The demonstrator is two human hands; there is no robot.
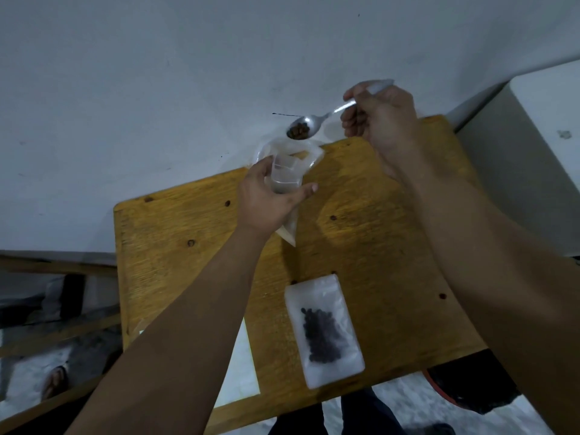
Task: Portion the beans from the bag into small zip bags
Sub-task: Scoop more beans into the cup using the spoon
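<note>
My left hand [270, 199] grips a small clear zip bag [284, 175] upright above the wooden table [175, 252], its mouth held open. My right hand [381, 120] holds a metal spoon [309, 124] by the handle. The spoon's bowl carries several brown beans and hovers just above and to the right of the bag's mouth. Behind the small bag, a larger clear plastic bag [306, 149] lies at the table's far edge. A filled zip bag [323, 331] with dark beans lies flat on the table near the front.
More clear zip bags [243, 365] lie flat at the front left, partly under my left forearm. A white wall rises behind the table. A white box-like object [533, 146] stands to the right. Wooden bars and a foot show on the floor at left.
</note>
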